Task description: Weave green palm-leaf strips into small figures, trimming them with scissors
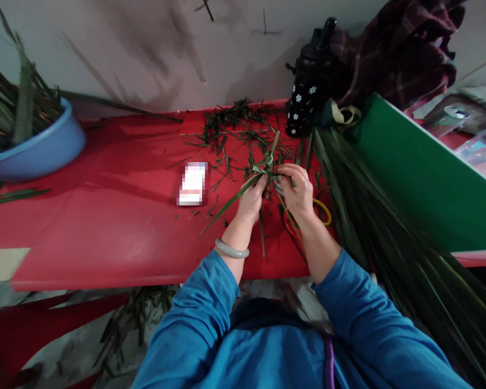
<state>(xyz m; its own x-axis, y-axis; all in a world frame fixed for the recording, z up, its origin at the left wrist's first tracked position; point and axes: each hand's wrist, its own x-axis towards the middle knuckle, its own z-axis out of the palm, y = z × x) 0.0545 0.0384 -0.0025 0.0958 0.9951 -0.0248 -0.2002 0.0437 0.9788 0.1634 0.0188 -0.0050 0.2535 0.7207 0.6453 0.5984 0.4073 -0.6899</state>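
Observation:
A small woven piece of green leaf strips is held up over the red table, with loose strip ends trailing out on several sides. My left hand pinches its lower left part, and one long strip sticks out past the wrist. On the other side, my right hand has its fingers closed at the piece's right edge, on a leaf strip there. Below my right hand lie scissors with yellow and red handles, partly covered by the hand and wrist. Dark leaf scraps are scattered behind and around the hands.
A blue basin of long leaves stands at the left. A black flowered bottle is at the back, beside a plaid cloth. Long leaves and a green board border the right. A blurred-out white item lies left of my hands.

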